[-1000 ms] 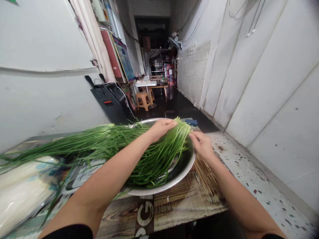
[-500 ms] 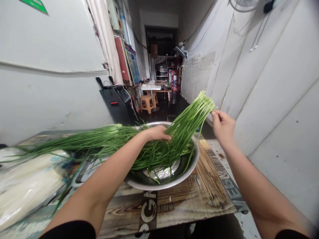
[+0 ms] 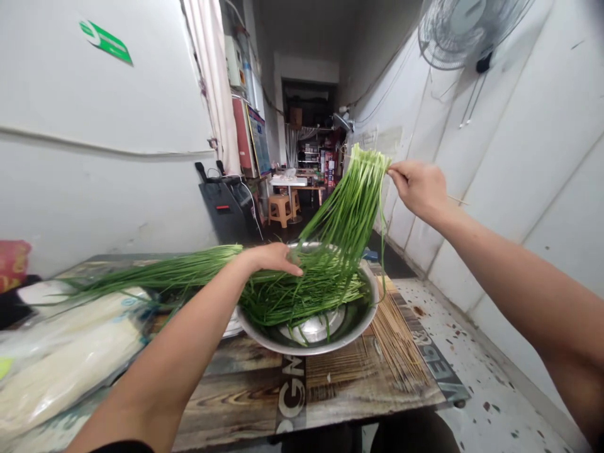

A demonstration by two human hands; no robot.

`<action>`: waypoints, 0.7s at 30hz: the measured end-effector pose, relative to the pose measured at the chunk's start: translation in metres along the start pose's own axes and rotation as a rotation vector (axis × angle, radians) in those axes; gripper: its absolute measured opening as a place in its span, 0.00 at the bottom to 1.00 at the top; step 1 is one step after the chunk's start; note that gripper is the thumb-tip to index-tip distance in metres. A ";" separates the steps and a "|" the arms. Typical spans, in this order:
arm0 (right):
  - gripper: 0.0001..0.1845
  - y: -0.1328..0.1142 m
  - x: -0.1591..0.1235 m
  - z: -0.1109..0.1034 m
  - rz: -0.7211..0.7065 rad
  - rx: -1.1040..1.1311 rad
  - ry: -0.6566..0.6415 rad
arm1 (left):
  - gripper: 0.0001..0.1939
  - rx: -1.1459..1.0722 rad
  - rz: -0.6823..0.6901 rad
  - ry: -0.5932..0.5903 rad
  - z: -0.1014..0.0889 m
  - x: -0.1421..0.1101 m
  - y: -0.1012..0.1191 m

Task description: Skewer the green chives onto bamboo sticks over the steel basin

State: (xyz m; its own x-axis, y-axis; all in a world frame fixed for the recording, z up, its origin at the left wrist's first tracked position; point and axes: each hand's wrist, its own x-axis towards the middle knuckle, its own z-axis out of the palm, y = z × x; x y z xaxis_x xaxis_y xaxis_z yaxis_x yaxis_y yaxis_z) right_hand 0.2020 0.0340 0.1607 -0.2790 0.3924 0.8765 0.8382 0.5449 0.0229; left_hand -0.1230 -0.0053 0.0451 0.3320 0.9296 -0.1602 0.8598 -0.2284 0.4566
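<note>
My right hand [image 3: 418, 185] is raised at the right, its fingers pinched on a thin bamboo skewer [image 3: 457, 201], whose tail shows past the wrist. From the skewer hangs a row of green chives [image 3: 352, 207], pierced near their pale cut ends, with the leaf tips trailing down into a steel basin [image 3: 309, 348]. Over the basin's left side is my left hand [image 3: 274, 258], thumb stretched out and apart, touching the loose chives [image 3: 302, 296] that lie in the basin. Its other fingers are partly hidden.
Many bare skewers [image 3: 399, 340] lie on the wood-patterned table [image 3: 236, 384], right of the basin. A long chive bundle [image 3: 179, 274] and a clear plastic bag of pale contents [image 3: 80, 352] are at the left. A black box-shaped object [image 3: 229, 207] stands behind the table.
My right hand has lifted the skewered chives higher, and they now hang down more steeply. My left hand has come off them and moved left. The view has tilted up.
</note>
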 end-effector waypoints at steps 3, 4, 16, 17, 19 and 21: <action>0.14 -0.011 0.000 -0.006 -0.028 -0.012 0.014 | 0.33 0.293 -0.202 0.014 -0.039 -0.029 0.001; 0.14 -0.015 0.000 -0.009 -0.026 0.000 0.019 | 0.36 0.307 -0.231 0.106 -0.047 -0.036 0.002; 0.14 -0.090 0.027 -0.023 -0.022 0.186 0.090 | 0.58 -1.125 0.700 0.119 0.020 0.018 0.070; 0.14 -0.090 0.028 -0.020 -0.016 0.156 0.086 | 0.56 -1.209 0.716 -0.023 0.032 0.018 0.079; 0.13 -0.083 0.026 -0.012 -0.004 0.097 0.066 | 0.53 -1.374 0.732 -0.248 0.056 0.017 0.097; 0.12 -0.068 0.023 0.001 0.016 0.118 0.052 | 0.50 -1.539 0.714 -0.366 0.077 0.016 0.112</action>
State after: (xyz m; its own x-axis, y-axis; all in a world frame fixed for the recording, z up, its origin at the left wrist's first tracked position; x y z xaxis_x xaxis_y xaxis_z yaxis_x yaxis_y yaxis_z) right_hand 0.1376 0.0066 0.1786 -0.2390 0.3640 0.9002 0.7805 0.6235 -0.0449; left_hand 0.0089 -0.0386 0.0260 0.7014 0.6186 0.3540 -0.5376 0.1331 0.8326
